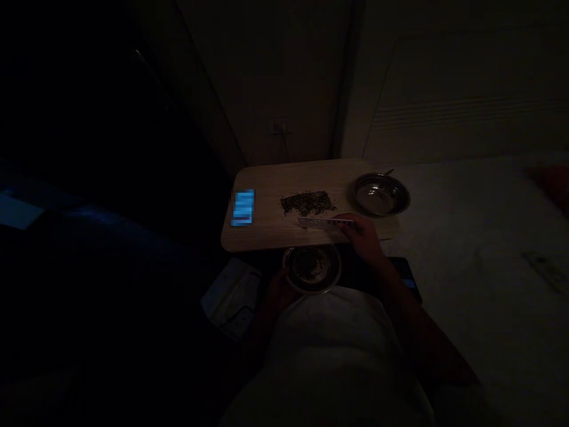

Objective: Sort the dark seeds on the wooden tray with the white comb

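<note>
In the dim head view, a heap of small dark bits (307, 203), perhaps seeds or dried leaves, lies spread on a light wooden board (262, 237). My right hand (362, 234) pinches a thin, pale, patterned card-like strip (317, 222) on edge, just on my side of the heap. Below the board's near edge, my left hand (284, 287) grips the left rim of a metal bowl (338, 270). Some dark bits lie inside that bowl. The fingers of my left hand are mostly in shadow.
A second metal bowl (402, 206) with a utensil handle stands at the board's right end. A lit phone (243, 207) lies at its left. Another dark device (406, 279) rests on the white bedding (471, 249). A pale bag-like item (233, 296) is at lower left; a wall socket (279, 126) is behind.
</note>
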Motion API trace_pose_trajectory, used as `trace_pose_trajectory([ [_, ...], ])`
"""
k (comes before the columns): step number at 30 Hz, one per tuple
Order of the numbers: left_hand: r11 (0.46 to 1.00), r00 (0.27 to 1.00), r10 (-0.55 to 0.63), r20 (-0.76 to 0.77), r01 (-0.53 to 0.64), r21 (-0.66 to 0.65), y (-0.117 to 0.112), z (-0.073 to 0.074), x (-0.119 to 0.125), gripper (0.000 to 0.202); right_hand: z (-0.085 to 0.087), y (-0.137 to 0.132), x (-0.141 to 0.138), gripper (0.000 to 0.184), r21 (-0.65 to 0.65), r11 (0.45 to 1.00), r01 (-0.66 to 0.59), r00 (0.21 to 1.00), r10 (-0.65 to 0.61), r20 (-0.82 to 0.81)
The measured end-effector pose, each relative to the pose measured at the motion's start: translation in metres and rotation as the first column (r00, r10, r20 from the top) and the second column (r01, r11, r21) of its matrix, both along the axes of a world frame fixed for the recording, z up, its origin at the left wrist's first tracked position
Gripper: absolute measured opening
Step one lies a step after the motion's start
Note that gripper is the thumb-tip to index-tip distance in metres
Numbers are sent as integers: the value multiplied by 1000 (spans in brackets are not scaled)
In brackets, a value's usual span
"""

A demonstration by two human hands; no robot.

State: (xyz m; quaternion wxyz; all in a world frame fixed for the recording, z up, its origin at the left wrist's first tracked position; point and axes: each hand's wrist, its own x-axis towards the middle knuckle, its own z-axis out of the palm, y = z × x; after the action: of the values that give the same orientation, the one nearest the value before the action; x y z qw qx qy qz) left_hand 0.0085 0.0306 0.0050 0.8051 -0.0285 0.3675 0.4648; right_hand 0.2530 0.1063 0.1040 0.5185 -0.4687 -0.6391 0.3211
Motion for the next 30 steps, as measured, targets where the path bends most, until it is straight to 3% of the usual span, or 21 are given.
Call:
trace_pose_trajectory([
  [9, 1000, 1000, 14, 28, -14, 11, 2, -8, -1, 25, 0, -1, -1, 21, -17, 999, -48, 999, 47, -11],
  [22, 1000, 999, 18, 29, -17, -19, 1, -10, -2, 38, -9, 0, 7, 19, -32, 998, 57, 995, -60, -79],
  [30, 1000, 999, 28, 37, -28, -11, 2, -3, 1, 38, -11, 0, 6, 21, -42, 998, 47, 996, -50, -80],
])
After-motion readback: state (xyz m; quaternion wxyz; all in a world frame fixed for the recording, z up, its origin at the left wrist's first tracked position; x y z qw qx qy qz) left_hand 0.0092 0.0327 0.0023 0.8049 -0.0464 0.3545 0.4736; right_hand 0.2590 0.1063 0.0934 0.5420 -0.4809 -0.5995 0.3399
